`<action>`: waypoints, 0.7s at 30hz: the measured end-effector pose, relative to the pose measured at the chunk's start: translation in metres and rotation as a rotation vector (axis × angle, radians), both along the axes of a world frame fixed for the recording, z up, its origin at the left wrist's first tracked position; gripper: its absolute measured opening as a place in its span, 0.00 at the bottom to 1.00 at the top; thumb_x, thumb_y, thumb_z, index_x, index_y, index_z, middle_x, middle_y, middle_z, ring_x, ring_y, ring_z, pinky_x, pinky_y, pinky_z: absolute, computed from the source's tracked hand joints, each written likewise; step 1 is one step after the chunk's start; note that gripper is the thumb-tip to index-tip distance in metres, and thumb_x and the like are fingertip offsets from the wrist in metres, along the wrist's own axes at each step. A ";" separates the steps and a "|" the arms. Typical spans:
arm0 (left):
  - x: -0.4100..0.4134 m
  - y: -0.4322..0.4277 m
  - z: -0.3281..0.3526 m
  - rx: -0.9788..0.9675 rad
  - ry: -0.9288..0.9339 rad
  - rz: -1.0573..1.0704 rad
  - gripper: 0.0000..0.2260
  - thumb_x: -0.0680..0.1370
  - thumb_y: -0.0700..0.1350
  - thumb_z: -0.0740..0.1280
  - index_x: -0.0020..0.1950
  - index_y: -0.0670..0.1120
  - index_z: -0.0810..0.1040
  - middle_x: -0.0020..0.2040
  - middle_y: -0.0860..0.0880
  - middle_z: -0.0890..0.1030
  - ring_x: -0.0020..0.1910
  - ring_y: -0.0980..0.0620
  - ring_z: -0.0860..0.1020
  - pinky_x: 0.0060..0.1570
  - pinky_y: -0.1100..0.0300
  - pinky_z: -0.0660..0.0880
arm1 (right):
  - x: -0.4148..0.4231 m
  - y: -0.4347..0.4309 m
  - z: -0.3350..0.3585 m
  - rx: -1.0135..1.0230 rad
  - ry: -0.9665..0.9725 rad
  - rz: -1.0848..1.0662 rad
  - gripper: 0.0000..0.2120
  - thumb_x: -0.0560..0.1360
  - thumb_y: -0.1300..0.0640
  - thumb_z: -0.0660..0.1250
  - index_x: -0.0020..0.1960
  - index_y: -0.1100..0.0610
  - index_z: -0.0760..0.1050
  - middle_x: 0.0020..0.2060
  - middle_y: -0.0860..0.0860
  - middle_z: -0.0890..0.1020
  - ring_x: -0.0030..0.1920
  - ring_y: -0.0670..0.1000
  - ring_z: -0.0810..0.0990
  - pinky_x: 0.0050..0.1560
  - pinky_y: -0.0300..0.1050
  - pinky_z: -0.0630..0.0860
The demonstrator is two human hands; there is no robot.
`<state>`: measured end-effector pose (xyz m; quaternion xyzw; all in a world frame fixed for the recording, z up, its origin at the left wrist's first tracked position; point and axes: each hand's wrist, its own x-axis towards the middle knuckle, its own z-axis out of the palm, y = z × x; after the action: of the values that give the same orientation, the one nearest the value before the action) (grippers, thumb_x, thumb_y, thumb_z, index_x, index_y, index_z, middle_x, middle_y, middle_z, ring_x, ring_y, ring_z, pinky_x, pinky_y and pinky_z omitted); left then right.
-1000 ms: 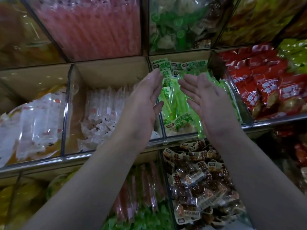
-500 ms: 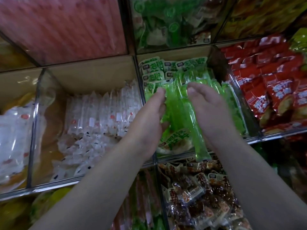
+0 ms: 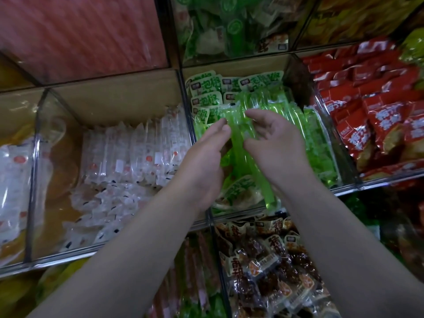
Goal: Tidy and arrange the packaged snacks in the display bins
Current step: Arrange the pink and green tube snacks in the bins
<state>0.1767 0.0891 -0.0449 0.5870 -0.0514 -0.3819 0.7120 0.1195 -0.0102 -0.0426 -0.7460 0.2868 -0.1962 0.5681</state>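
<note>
Long translucent green snack packets (image 3: 296, 125) stand in rows in the middle clear bin (image 3: 243, 214), with green-and-white labelled packets (image 3: 206, 86) stacked at its back. My left hand (image 3: 204, 161) reaches in from the left, and its straight fingers press against the side of a bundle of green packets. On the bundle's right side, my right hand (image 3: 277, 145) has fingers and thumb curled round the packets. One green packet (image 3: 268, 193) sticks out toward the bin's front wall below my right hand.
White packets (image 3: 137, 157) fill the bin to the left, behind a clear divider (image 3: 190, 125). Red packets (image 3: 378, 111) lie in the right bin. Brown snack packets (image 3: 263, 260) fill the lower bin. Pink sticks (image 3: 80, 31) and green bags (image 3: 229, 26) sit in the upper bins.
Both hands moved from above the bin down into the green packets and closed in on a bundle. My right fingers have curled round it.
</note>
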 end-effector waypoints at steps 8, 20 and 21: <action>0.008 -0.005 -0.001 0.058 -0.132 -0.083 0.25 0.82 0.38 0.59 0.77 0.55 0.61 0.76 0.50 0.66 0.73 0.48 0.67 0.72 0.44 0.63 | 0.017 -0.008 0.004 0.173 -0.100 -0.084 0.24 0.73 0.71 0.66 0.65 0.53 0.74 0.60 0.43 0.77 0.63 0.43 0.74 0.66 0.36 0.69; 0.007 -0.018 0.022 -0.125 -0.359 -0.124 0.35 0.73 0.37 0.66 0.76 0.60 0.61 0.76 0.53 0.66 0.75 0.46 0.64 0.70 0.38 0.64 | 0.021 -0.016 0.031 0.403 -0.349 -0.080 0.21 0.75 0.73 0.63 0.65 0.57 0.72 0.61 0.51 0.79 0.60 0.45 0.78 0.62 0.44 0.76; 0.006 -0.016 0.023 -0.143 -0.346 -0.121 0.35 0.72 0.38 0.66 0.76 0.59 0.62 0.76 0.53 0.66 0.75 0.45 0.64 0.70 0.37 0.63 | 0.019 -0.014 0.033 0.375 -0.349 -0.059 0.21 0.75 0.73 0.64 0.65 0.57 0.72 0.61 0.50 0.79 0.61 0.45 0.78 0.62 0.42 0.76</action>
<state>0.1828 0.0733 -0.0215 0.5878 -0.2350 -0.3128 0.7081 0.1388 -0.0244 -0.0100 -0.5738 0.2373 -0.2818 0.7315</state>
